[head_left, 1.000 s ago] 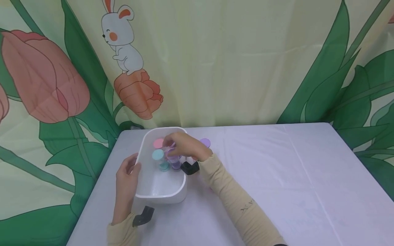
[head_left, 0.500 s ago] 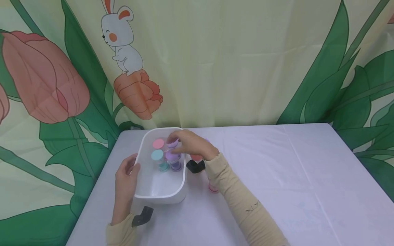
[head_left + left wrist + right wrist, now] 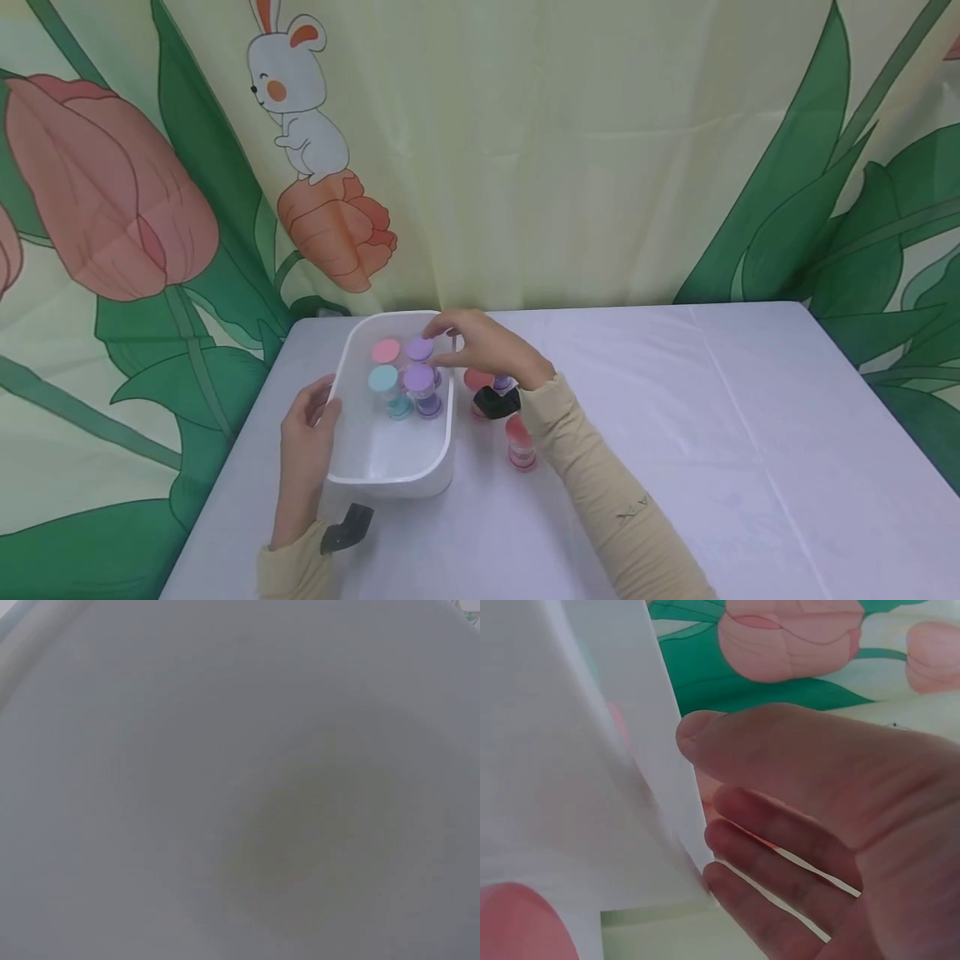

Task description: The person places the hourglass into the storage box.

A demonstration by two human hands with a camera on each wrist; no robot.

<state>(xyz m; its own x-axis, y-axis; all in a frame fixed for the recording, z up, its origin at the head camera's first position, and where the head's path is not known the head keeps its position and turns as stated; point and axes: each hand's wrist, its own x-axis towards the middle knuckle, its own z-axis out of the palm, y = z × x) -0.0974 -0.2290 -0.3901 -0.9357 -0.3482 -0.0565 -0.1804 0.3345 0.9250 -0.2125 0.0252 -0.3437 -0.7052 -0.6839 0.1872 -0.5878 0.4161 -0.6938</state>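
A white bin stands at the table's left. Inside, small sand timers stand close together: a pink one, a light blue one and two purple ones, the rear purple timer and the front purple timer. My left hand touches the bin's left side, fingers fairly straight; the left wrist view holds only blurred white wall. Over the right rim, my right hand has thumb and fingers spread, with nothing between them in the right wrist view. Its fingertips are near the rear purple timer.
Right of the bin stand a pink timer, another pink timer and a purple timer, partly hidden by the black wrist mount. A printed curtain hangs behind the white table.
My right hand has let go of a purple timer inside the bin and moved right, to the rim. The pink timers outside show more fully. My left hand stays at the bin's side.
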